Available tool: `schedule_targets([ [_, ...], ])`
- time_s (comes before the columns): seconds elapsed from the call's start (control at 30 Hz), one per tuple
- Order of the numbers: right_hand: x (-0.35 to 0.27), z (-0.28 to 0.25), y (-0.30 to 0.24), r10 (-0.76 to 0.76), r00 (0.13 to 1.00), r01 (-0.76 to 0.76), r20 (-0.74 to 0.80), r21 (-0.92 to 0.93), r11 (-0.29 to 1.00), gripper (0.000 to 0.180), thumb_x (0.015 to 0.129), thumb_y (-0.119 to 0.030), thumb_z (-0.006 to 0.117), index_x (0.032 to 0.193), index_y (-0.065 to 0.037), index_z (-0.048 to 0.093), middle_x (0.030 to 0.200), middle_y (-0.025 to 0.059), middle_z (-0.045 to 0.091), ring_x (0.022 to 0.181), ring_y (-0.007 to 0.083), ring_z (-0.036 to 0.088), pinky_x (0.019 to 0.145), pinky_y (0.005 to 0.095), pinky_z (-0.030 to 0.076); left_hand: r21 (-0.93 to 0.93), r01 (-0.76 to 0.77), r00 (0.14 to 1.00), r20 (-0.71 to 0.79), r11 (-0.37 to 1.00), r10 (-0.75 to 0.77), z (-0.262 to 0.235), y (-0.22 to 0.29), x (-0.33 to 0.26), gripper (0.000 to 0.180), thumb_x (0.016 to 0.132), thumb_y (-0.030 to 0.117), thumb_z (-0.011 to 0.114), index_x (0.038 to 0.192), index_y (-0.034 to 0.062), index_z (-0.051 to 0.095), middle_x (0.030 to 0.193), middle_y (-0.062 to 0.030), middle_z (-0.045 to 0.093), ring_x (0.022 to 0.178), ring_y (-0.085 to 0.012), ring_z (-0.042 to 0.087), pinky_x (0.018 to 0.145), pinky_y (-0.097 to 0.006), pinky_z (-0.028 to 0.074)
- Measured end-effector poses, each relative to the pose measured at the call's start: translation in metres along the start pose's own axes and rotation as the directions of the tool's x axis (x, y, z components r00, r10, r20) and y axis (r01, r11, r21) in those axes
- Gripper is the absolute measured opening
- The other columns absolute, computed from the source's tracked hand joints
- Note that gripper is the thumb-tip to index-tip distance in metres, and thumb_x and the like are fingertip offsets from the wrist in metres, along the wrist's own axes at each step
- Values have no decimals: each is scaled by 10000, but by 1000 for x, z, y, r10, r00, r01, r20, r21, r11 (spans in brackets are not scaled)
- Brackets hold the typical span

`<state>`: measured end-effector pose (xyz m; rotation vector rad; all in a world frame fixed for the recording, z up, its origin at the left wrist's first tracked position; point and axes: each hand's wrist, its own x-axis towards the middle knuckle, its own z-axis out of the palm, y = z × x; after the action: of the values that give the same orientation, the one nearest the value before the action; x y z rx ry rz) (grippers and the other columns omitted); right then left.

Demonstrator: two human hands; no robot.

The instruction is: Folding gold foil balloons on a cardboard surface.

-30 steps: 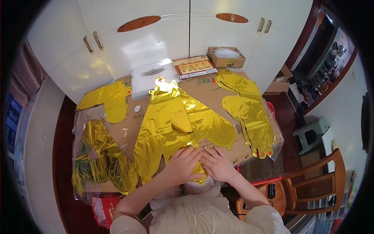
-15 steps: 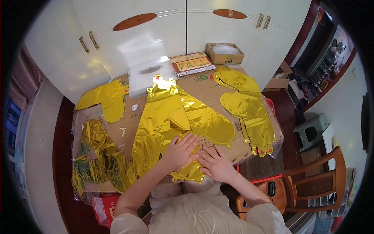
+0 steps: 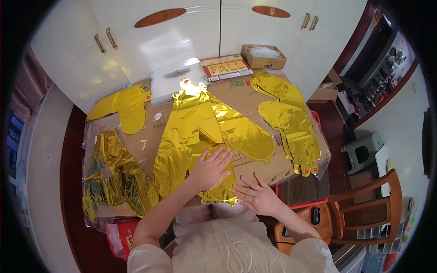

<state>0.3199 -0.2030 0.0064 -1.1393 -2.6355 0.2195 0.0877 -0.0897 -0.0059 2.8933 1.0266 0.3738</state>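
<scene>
A large flat gold foil balloon (image 3: 182, 136) lies across the middle of the table, its narrow shiny top pointing away from me and its lower end near the front edge. My left hand (image 3: 210, 171) rests on the lower part of this balloon, palm down, fingers stretched out. To its right, my right hand (image 3: 257, 196) is at the table's front edge beside the foil, fingers spread and holding nothing. Its fingertips are close to the balloon's lower edge; whether they touch it I cannot tell.
More flat gold foil balloons lie around: a folded one (image 3: 287, 123) at right, one (image 3: 125, 107) at back left, a crumpled one (image 3: 114, 177) at front left. Cardboard (image 3: 159, 107) covers the table. A small carton (image 3: 264, 58) stands at the back, a wooden chair (image 3: 364, 204) at right.
My hands have drawn apart. The left has come off the right's fingertips, and the right has shifted slightly rightward with its fingers spreading. The whole view has moved a little.
</scene>
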Motion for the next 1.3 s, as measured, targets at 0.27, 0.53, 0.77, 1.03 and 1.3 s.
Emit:
schedule_targets([
  [0.27,45,-32,22,77,984,-41,-158,223,974,347,924,-210,593,1240,-66,605,1304,94,588,1332,283,446,1122,545,288,-188,53,993,-93,981,-72,-31,1,-4,560,932,347,557,1379,27,453,1462,-132,432,1368,-287,387,1116,-481,289],
  [0.53,150,-8,72,-3,992,8,-126,37,999,510,950,-264,527,1413,-74,433,1491,136,394,1398,315,345,1135,522,263,-7,320,939,-133,947,-318,-55,-34,-58,617,874,345,639,1351,2,452,1424,-205,425,1329,-371,396,1073,-506,322],
  [0.77,166,21,83,-25,999,29,38,-121,992,543,973,-363,455,1451,-116,388,1526,93,352,1433,271,280,1154,541,199,54,668,741,-141,742,-656,-67,-30,-137,735,809,409,695,1367,5,437,1328,-225,456,1242,-391,424,1024,-522,344],
  [1.03,169,18,81,-15,999,19,36,-116,993,539,976,-365,450,1458,-133,385,1515,74,377,1425,264,297,1152,541,201,-135,865,483,-40,483,-875,-73,-6,-173,647,723,409,772,1188,28,532,1159,-171,505,1073,-365,471,951,-491,357],
  [1.3,157,14,74,-3,1000,5,18,-139,990,543,974,-369,445,1467,-151,375,1500,64,402,1404,264,338,1152,528,201,20,689,708,-231,724,-667,-72,-43,-144,618,685,459,793,1060,41,535,1059,-144,504,1036,-337,492,874,-455,404],
])
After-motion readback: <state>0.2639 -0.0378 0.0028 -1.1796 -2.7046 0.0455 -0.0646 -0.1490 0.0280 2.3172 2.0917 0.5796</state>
